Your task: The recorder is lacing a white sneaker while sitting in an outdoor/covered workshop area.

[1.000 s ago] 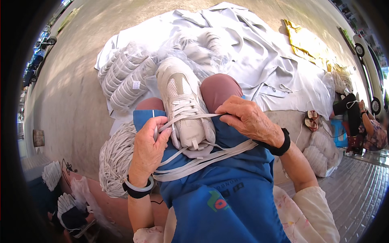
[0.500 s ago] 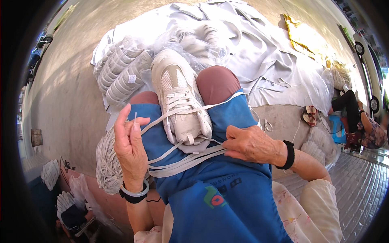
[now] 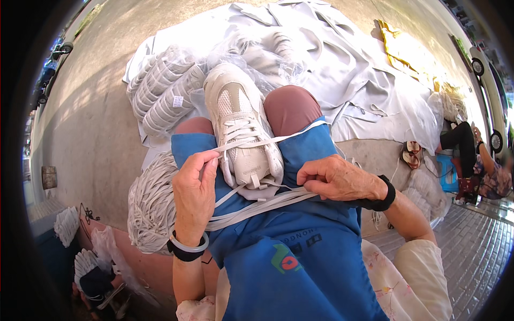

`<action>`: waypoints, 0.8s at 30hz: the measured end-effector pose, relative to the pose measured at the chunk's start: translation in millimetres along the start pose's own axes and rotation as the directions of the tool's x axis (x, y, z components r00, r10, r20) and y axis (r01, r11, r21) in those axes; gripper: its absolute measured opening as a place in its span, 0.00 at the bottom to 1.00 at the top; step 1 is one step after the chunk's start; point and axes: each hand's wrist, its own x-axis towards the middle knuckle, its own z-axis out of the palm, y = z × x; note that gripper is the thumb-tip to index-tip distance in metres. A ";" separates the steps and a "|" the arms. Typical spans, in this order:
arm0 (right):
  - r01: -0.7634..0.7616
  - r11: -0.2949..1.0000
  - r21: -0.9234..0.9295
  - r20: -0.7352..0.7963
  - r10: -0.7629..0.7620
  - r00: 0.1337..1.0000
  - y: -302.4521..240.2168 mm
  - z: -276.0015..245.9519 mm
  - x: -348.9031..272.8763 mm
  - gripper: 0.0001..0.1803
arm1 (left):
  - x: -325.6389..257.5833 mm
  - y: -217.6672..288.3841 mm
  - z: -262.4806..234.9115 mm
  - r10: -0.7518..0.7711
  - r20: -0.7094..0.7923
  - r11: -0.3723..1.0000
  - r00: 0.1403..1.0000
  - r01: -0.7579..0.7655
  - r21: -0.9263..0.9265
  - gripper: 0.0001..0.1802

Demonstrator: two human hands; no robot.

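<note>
A cream mesh sneaker (image 3: 235, 101) lies between my knees, toe away from me and heel toward my body, its upper partly laced. My left hand (image 3: 195, 187) is closed in a pinch at the left side of the shoe, with a pale flat shoelace (image 3: 276, 139) at the fingertips. That lace runs across the tongue and over the blue apron at my right knee. My right hand (image 3: 337, 179) is closed right of the heel, fingers curled over a lace end. Several more laces (image 3: 262, 209) stretch across the apron (image 3: 284, 230) on my lap.
A big bundle of pale laces (image 3: 151, 206) hangs left of my lap. Plastic-wrapped stacks of shoe parts (image 3: 163, 101) sit on a white sheet (image 3: 353, 85) ahead. Sandals (image 3: 411, 154) and a seated person (image 3: 471, 150) with a blue stool (image 3: 447, 171) are at right.
My left hand has moved right and toward the shoe, its fingers going from spread to pinching at the lace. My right hand has barely shifted and stays closed.
</note>
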 end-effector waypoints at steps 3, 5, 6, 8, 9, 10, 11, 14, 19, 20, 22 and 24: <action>0.349 0.905 -0.242 -0.093 -0.380 0.920 22.7 8.6 3.0 0.06 | 4.4 -9.3 2.4 0.019 -0.009 0.998 1.000 -0.019 -0.056 0.06; 0.342 0.875 -0.343 -0.103 -0.396 0.912 24.9 15.5 -3.9 0.06 | 5.7 -11.3 2.8 0.085 -0.013 0.996 0.996 -0.085 -0.016 0.07; 0.330 0.834 -0.442 -0.110 -0.415 0.903 24.3 19.7 -6.4 0.06 | 5.3 -8.9 2.7 0.082 -0.011 0.996 0.997 -0.083 -0.016 0.07; 0.296 0.806 -0.513 -0.110 -0.404 0.908 26.7 29.1 -7.3 0.06 | 6.0 0.9 0.6 -0.044 0.033 0.990 0.998 0.048 -0.134 0.07; 0.262 0.769 -0.583 -0.111 -0.395 0.912 27.7 31.6 -6.8 0.07 | 7.0 1.2 0.6 -0.043 0.034 0.990 0.999 0.047 -0.134 0.07; 0.260 0.769 -0.584 -0.113 -0.394 0.912 28.6 32.5 -6.0 0.07 | 8.2 1.3 0.6 -0.032 0.040 0.991 0.999 0.037 -0.128 0.07; 0.256 0.774 -0.578 -0.124 -0.394 0.911 29.3 33.4 -4.9 0.07 | 8.6 1.4 -0.2 -0.026 0.045 0.992 0.999 0.031 -0.119 0.07; 0.248 0.762 -0.599 -0.115 -0.388 0.914 28.9 32.8 -6.4 0.06 | 12.4 4.0 -6.1 0.020 0.087 1.000 0.996 -0.019 -0.012 0.07; 0.218 0.712 -0.667 -0.083 -0.362 0.929 30.6 32.6 -6.1 0.06 | 16.0 6.7 -5.7 -0.073 0.117 0.991 0.990 0.085 -0.102 0.07; 0.251 0.774 -0.582 -0.120 -0.387 0.914 30.0 28.9 -6.1 0.06 | 15.4 6.9 -6.3 -0.132 0.124 0.975 0.983 0.152 -0.161 0.07; 0.289 0.823 -0.489 -0.157 -0.409 0.899 26.8 25.4 -5.6 0.05 | 15.4 3.7 -5.2 -0.172 0.123 0.956 0.977 0.195 -0.218 0.07; 0.408 0.876 -0.257 -0.240 -0.466 0.852 21.7 21.8 -3.6 0.03 | 16.4 -2.9 -2.0 -0.207 0.119 0.934 0.971 0.232 -0.273 0.07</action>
